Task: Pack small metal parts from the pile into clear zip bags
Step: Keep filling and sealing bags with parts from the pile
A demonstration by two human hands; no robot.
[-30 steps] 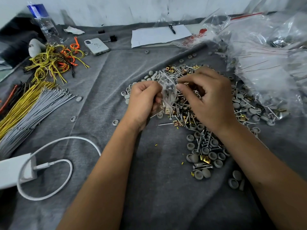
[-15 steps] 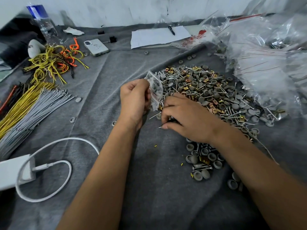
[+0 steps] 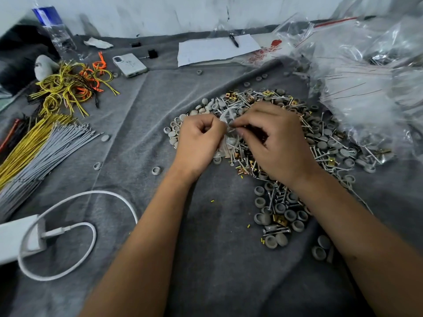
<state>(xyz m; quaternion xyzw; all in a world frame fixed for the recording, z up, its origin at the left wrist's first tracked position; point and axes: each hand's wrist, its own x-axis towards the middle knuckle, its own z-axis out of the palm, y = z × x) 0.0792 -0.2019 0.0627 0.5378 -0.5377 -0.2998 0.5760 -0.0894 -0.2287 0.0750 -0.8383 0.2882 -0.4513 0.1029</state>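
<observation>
2 hands meet over the pile [image 3: 286,138]: my left hand [image 3: 199,143] pinches the clear zip bag [image 3: 226,124], mouth facing right, while my right hand [image 3: 272,140], fingers curled at that mouth, seems to feed a part in.

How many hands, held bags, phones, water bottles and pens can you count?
Hands: 2 (left, right)
Clear zip bag held between the hands: 1
Phone: 1
Water bottle: 1
Pen: 1
Total: 6
</observation>
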